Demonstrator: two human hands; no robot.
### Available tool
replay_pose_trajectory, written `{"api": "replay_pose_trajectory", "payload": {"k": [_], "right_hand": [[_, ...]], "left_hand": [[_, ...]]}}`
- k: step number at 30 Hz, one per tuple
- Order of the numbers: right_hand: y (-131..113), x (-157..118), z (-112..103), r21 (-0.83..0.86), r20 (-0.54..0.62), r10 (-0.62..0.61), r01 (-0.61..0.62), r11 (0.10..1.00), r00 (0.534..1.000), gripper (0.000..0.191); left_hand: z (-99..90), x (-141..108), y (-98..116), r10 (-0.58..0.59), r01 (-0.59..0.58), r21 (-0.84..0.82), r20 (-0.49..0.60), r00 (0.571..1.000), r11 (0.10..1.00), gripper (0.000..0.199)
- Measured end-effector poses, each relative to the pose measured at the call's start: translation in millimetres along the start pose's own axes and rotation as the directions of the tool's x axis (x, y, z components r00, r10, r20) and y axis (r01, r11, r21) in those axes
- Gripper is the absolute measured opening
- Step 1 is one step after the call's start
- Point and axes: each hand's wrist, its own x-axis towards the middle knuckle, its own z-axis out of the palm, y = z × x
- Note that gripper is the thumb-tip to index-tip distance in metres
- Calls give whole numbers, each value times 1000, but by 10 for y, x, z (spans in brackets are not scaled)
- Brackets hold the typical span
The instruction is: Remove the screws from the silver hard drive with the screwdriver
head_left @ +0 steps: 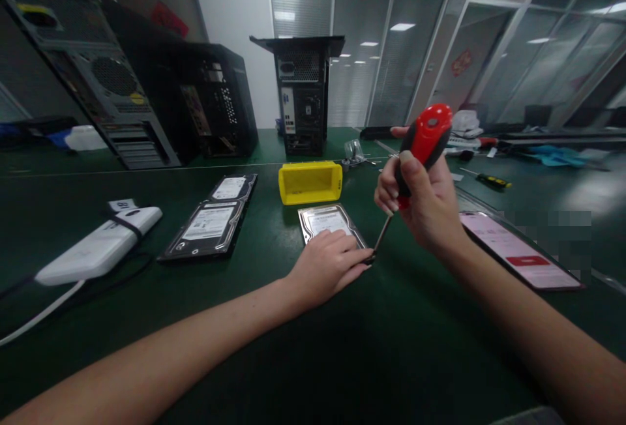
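My right hand (425, 197) is wrapped round the red and black handle of a screwdriver (433, 135), whose shaft slants down and left. Its tip meets the near right corner of a silver hard drive (328, 218), by my left fingertips. My left hand (330, 265) lies over the drive's near edge, with the fingers close together around that corner; whether a small part is pinched there is hidden. Just behind the drive stands a yellow bin (311, 185). To the left, two more hard drives (209, 226) (235, 188) lie on the green table (274, 360).
A white power strip (105, 246) with cables lies at the left. Computer cases (122, 86) (218, 102) (303, 99) stand along the back. At the right are a phone (521, 252), a yellow and black screwdriver (493, 181) and blue material (555, 155).
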Motion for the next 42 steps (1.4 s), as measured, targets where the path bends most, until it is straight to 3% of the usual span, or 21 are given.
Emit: {"api": "replay_pose_trajectory", "payload": {"k": [17, 42], "right_hand": [[0, -26, 10, 11, 31, -17, 17, 1000, 999, 38], [-7, -37, 29, -20, 40, -9, 10, 1000, 999, 44]], "left_hand": [[-6, 2, 6, -5, 5, 11, 26, 1000, 1000, 24], [-3, 1, 5, -2, 2, 10, 18, 1000, 1000, 24]]}}
